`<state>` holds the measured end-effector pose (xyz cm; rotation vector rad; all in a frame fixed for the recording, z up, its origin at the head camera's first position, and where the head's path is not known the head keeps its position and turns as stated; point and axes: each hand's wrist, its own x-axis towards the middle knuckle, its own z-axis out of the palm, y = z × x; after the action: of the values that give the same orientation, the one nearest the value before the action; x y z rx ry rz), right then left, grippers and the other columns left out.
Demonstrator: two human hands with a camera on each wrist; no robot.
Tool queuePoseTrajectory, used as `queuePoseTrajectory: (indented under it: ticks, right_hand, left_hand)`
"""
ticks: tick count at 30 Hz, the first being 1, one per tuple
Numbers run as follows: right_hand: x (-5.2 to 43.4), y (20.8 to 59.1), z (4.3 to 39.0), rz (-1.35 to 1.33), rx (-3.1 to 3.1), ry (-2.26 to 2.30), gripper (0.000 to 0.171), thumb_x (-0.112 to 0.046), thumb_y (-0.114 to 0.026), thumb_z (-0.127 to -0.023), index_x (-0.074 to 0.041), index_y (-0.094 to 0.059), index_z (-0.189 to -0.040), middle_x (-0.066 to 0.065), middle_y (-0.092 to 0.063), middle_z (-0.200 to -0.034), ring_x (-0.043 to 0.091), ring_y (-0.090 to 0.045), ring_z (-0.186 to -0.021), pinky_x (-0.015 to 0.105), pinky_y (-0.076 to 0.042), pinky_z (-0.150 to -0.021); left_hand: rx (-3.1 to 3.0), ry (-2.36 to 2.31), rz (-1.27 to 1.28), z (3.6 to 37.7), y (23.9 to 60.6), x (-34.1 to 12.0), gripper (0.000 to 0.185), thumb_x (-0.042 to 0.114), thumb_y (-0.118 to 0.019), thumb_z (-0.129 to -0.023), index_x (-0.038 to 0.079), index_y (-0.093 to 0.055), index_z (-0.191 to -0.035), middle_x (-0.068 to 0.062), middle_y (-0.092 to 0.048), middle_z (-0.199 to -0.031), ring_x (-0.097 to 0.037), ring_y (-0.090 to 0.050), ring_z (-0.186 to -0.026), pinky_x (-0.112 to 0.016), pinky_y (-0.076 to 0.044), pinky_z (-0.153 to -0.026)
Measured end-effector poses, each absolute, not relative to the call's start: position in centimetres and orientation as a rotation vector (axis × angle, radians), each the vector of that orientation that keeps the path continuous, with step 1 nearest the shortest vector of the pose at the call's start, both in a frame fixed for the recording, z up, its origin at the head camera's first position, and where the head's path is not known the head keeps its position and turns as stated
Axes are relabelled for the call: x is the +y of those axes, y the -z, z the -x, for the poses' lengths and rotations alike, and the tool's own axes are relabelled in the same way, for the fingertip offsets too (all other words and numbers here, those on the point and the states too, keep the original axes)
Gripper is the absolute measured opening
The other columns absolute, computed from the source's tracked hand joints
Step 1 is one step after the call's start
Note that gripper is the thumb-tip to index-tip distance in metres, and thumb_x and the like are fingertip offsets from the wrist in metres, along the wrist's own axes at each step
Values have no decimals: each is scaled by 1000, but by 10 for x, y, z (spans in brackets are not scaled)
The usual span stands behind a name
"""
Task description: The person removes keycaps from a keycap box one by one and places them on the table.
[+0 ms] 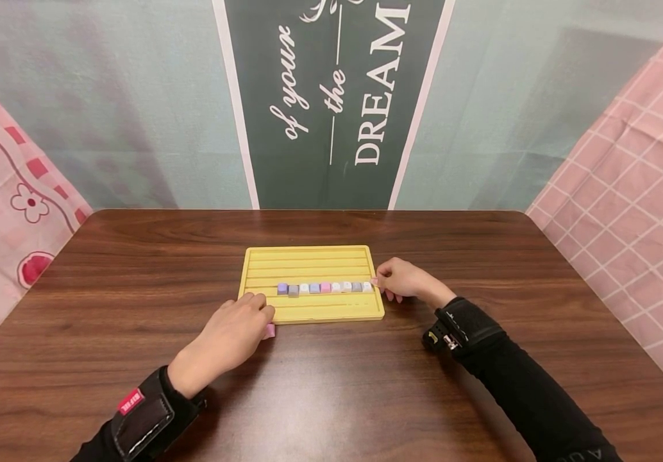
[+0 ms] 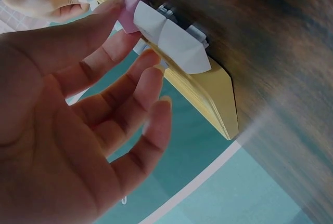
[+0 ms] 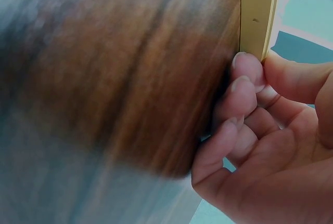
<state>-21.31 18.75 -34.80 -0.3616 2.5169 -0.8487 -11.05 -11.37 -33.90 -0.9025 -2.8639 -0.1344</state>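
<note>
A yellow ridged tray (image 1: 308,314) lies on the table with a row of several small keycaps (image 1: 325,287) along one groove, in purple, grey, white, blue and pink. My left hand (image 1: 232,337) is at the tray's front left corner. Its thumb and forefinger pinch a pink keycap (image 2: 128,12), with two white keycaps (image 2: 179,47) beside it in the left wrist view; in the head view the hand hides these white ones. At the tray's right edge, my right hand (image 1: 406,280) grips the rim between thumb and curled forefinger, the other fingers bent below.
The brown wooden table (image 1: 453,250) extends around the tray on all sides. A green and teal printed cloth (image 1: 320,179) hangs behind the far edge. Pink patterned cloths (image 1: 637,212) hang at the left and right.
</note>
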Motion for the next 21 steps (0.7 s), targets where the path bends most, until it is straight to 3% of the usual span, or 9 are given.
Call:
queuePoseTrajectory:
  ticks: [21]
  right_hand:
    - [187, 347, 213, 339, 2508, 877, 33, -15, -52, -96, -5, -52, -65, 5, -49, -55, 15, -44, -45, 26, -37, -46]
  left_hand:
    - [-2844, 149, 907, 111, 339, -114, 23, 15, -75, -77, 9, -53, -70, 0, -46, -70, -20, -49, -68, -31, -36, -55]
